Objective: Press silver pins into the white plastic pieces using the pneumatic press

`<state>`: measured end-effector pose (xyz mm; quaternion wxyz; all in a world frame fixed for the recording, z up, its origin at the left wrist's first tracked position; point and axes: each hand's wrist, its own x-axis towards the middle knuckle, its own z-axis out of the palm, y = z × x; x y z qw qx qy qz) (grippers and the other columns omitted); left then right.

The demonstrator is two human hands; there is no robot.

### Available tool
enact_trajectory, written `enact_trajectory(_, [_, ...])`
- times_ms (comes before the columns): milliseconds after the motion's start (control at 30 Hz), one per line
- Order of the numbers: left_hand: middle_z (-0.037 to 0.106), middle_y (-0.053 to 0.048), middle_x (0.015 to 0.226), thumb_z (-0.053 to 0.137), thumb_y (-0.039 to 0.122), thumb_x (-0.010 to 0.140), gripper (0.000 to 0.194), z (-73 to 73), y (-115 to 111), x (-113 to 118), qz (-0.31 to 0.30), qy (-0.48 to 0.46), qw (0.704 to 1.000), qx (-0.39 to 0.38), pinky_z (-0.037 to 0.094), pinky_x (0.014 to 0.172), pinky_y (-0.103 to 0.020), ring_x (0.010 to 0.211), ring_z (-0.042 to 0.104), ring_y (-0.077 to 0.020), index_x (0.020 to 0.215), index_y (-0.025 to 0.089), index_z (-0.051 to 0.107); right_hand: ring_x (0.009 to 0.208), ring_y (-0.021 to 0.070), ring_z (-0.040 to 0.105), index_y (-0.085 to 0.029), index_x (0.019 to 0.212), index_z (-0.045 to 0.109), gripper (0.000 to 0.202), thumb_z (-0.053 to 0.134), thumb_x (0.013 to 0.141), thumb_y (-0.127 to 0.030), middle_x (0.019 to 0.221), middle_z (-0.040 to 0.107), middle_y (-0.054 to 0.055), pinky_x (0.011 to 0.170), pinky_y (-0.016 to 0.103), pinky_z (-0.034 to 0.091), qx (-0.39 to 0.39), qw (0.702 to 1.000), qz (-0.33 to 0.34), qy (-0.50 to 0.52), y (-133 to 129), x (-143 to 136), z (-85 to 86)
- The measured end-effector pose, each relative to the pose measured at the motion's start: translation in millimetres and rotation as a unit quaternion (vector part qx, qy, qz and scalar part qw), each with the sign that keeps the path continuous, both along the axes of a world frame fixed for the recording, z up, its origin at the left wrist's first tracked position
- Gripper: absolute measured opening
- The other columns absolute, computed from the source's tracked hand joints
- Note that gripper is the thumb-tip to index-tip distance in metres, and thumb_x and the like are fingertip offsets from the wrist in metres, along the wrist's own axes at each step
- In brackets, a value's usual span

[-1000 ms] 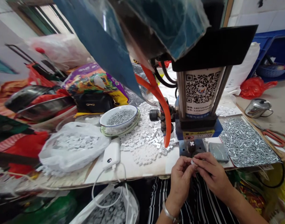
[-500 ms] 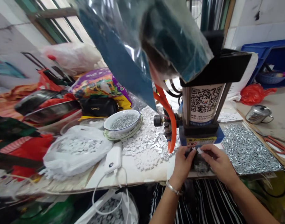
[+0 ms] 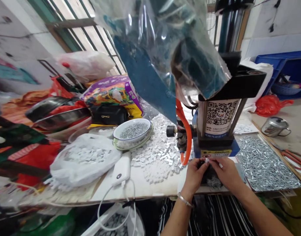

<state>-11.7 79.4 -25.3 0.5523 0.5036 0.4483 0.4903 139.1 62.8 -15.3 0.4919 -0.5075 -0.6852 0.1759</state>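
Right fingers point(image 3: 216, 164) moved inward, pinching white piece point(image 3: 206, 160).

Daylight is being let in through a barred window point(image 3: 91, 36), framed in green and brown. The grey-white wall point(image 3: 10, 24) at left is seen marked with dark spots and crossed by a cable. At right, the other wall point(image 3: 280, 42) is faced with pale tiles low down. Below them, a blue shelf unit point(image 3: 270, 62) is set beyond the worktop point(image 3: 145, 190), whose surface is partly covered in white.
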Motion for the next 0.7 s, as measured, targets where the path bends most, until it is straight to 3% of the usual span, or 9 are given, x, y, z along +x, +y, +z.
enact_trajectory(167, [0.077, -0.007, 0.093, 0.082, 0.050, 0.072, 0.039, 1.7, 0.8, 3.1, -0.018, -0.036, 0.999, -0.018, 0.051, 0.092, -0.038, 0.091, 0.068, -0.0225, 0.090, 0.017, 0.074, 0.091, 0.0250, 0.071, -0.024, 0.106, 0.074, 0.031, 0.045, 0.098, -0.018, 0.099, 0.075, 0.010, 0.080, 0.039, 0.059, 0.075, 0.991, 0.031, -0.108, -0.9, -2.5, 4.0])
enact_trajectory(400, [0.074, -0.005, 0.095, 0.082, 0.037, 0.074, 0.031, 4.8, -7.1, 7.4, -0.010, -0.109, 0.994, 0.014, 0.051, 0.094, -0.037, 0.096, 0.067, -0.0213, 0.097, 0.020, 0.070, 0.097, 0.0260, 0.066, -0.024, 0.112, 0.072, 0.028, 0.049, 0.098, -0.015, 0.104, 0.072, 0.010, 0.084, 0.045, 0.057, 0.086, 0.987, 0.033, -0.130, -1.6, 2.9, 4.1])
enact_trajectory(533, [0.074, -0.006, 0.100, 0.078, 0.040, 0.078, 0.029, 1.1, -6.4, 8.3, -0.015, -0.084, 0.996, 0.017, 0.050, 0.094, -0.037, 0.097, 0.067, -0.0219, 0.097, 0.019, 0.070, 0.105, 0.0280, 0.061, -0.025, 0.116, 0.070, 0.034, 0.048, 0.095, -0.011, 0.108, 0.069, 0.010, 0.089, 0.048, 0.054, 0.085, 0.988, 0.027, -0.125, -5.3, 5.5, 2.9])
enact_trajectory(700, [0.075, -0.006, 0.097, 0.076, 0.044, 0.081, 0.029, -2.3, -4.2, 9.5, 0.008, -0.037, 0.998, 0.045, 0.050, 0.093, -0.038, 0.095, 0.066, -0.0231, 0.095, 0.019, 0.071, 0.101, 0.0272, 0.058, -0.025, 0.113, 0.070, 0.034, 0.047, 0.094, -0.009, 0.107, 0.068, 0.009, 0.087, 0.046, 0.051, 0.085, 0.989, 0.023, -0.121, -5.0, 5.5, -1.6])
